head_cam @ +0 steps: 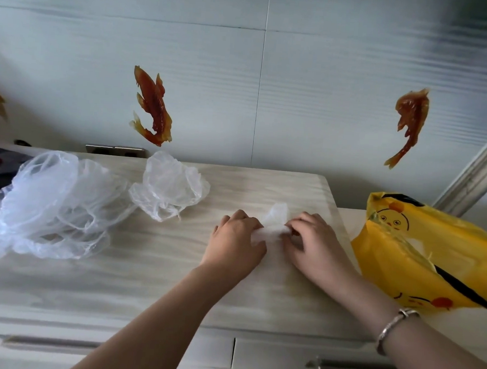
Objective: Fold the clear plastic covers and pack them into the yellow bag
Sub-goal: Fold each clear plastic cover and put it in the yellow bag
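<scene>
Head view: a clear plastic cover, gathered into a narrow strip, lies on the wooden cabinet top between both hands — long axis left to right, one loose end rising away from the person. The left hand grasps its left end; the right hand pinches its right end. Just right of the grip stands the yellow bag, mouth open toward the hands; its contents cannot be made out. Left of the grip lie one loose cover and, farther out, a heap of covers.
</scene>
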A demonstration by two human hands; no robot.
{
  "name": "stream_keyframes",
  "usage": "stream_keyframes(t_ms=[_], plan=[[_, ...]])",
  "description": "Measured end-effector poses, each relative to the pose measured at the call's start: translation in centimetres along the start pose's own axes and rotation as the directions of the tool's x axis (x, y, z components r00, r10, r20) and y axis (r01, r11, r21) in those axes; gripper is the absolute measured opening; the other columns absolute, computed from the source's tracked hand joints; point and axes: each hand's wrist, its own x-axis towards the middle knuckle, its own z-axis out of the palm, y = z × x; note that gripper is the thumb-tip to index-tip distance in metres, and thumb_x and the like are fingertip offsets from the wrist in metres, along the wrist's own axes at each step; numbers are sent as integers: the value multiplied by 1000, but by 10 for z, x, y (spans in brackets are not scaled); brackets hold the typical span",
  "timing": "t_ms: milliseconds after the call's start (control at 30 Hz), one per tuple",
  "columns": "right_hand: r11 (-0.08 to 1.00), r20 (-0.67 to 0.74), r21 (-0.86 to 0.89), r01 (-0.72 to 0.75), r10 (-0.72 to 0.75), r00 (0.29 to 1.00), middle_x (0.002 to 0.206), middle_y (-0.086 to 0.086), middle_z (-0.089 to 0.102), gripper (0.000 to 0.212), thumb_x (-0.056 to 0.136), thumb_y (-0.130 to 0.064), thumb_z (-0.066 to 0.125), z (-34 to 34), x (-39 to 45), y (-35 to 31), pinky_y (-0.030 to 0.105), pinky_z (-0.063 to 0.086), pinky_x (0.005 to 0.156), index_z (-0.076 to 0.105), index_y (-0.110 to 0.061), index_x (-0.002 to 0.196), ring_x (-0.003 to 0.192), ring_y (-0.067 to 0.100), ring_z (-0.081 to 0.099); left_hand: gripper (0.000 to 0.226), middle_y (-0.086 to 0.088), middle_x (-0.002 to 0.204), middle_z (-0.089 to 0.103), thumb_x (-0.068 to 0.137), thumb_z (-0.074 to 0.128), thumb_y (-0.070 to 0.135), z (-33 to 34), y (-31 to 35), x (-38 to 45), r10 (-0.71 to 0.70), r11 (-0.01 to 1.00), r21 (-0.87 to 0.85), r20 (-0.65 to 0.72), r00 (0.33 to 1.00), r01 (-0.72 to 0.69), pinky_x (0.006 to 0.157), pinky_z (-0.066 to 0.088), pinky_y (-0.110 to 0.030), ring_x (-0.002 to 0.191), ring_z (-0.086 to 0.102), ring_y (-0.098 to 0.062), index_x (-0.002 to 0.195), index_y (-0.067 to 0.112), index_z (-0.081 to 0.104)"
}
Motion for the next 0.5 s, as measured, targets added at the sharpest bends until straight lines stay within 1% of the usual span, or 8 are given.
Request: stream_keyframes(t_ms=[33, 100, 133, 200, 267, 367, 433, 500], plan=[[995, 7, 81, -62, 61, 998, 83, -5, 55, 19, 89, -25, 58, -1, 2, 1, 36, 42, 78, 65, -11, 78, 89, 19, 50, 10, -1, 87, 56, 83, 60, 23, -1, 2, 2, -50, 997, -57, -23, 998, 49, 74, 39, -30, 89, 50, -26, 82, 14, 64], [954, 29, 238, -184, 182, 983, 73, 0, 51, 28, 87, -24, 60, -3, 3, 3, 32, 38, 68, 59, -7, 65, 80, 19, 50, 27, -1, 62, 50, 85, 59, 22, -1, 2, 5, -184, 960, -218, -11, 983, 177, 55, 35, -28, 65, 50, -24, 61, 10, 54], [926, 33, 301, -229, 230, 973, 70, 5, 51, 31, 87, -23, 61, -4, 4, 4, 30, 35, 64, 56, -4, 62, 75, 19, 51, 32, -1, 56, 48, 86, 61, 23, -2, 3, 5, -239, 929, -283, 28, 971, 237, 49, 33, -26, 55, 46, -20, 59, 9, 54], [889, 37, 365, -277, 284, 958, 64, 12, 50, 36, 88, -23, 61, -5, 3, 4, 25, 29, 55, 53, 1, 62, 64, 17, 48, 32, -5, 58, 58, 88, 61, 26, -1, 4, 5, -288, 887, -348, 97, 953, 304, 46, 31, -22, 47, 43, -15, 65, 4, 65], [894, 23, 359, -267, 277, 961, 58, 7, 47, 39, 91, -26, 60, -4, 2, 2, 25, 28, 52, 50, -6, 59, 59, 16, 46, 31, -9, 71, 70, 89, 60, 28, 2, 2, 6, -316, 871, -361, 103, 943, 332, 51, 37, -23, 50, 48, -19, 70, 5, 71], [923, -28, 307, -231, 251, 967, 58, -1, 50, 36, 91, -35, 60, 1, 5, 2, 32, 35, 57, 47, -20, 60, 61, 19, 52, 33, -8, 74, 71, 89, 58, 31, 3, 4, 6, -344, 888, -297, 76, 936, 351, 57, 44, -27, 60, 58, -23, 67, 10, 69], [938, -45, 259, -230, 249, 967, 57, -5, 49, 36, 90, -40, 59, 6, 9, 2, 35, 38, 60, 46, -23, 61, 64, 20, 53, 30, -5, 82, 68, 90, 54, 34, 2, 7, 2, -359, 918, -171, 27, 933, 358, 65, 47, -30, 79, 63, -27, 74, 10, 65], [945, -46, 213, -248, 263, 964, 58, -6, 49, 37, 91, -43, 57, 8, 11, 2, 38, 41, 64, 45, -24, 61, 67, 22, 54, 23, -3, 100, 61, 91, 53, 36, 3, 11, -3, -330, 944, -25, -88, 940, 330, 79, 46, -34, 98, 57, -26, 89, 13, 57]])
